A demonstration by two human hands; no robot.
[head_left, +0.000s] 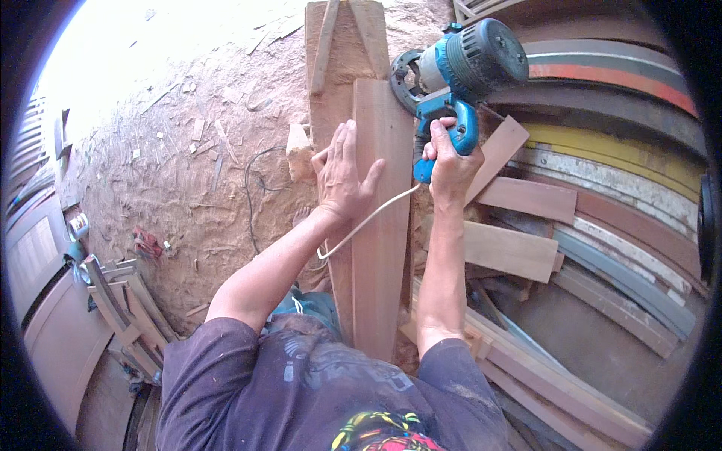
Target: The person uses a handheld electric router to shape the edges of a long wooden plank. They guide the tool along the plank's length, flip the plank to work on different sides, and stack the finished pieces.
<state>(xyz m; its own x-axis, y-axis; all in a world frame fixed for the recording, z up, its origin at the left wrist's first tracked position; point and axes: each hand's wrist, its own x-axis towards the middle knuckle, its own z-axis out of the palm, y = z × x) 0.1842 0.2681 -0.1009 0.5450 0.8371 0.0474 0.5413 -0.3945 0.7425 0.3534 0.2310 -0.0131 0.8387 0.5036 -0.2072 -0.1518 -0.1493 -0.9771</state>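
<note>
My right hand is wrapped round the handle of a blue and black router. The tool is tilted on its side, its round black base against the right edge of a reddish-brown board. Flat on the board's left side lies my left hand, fingers stretched out and thumb apart. Beneath the board is a longer, rougher plank with strips of wood on its far end. A pale cord runs from the router's handle across the board. The router's bit cannot be made out.
Several long boards are stacked at the right, with short planks sticking out toward the bench. A wood block juts from the bench's left side. Wood scraps and a dark cable lie on the dusty ground. Panels and offcuts stand at the left.
</note>
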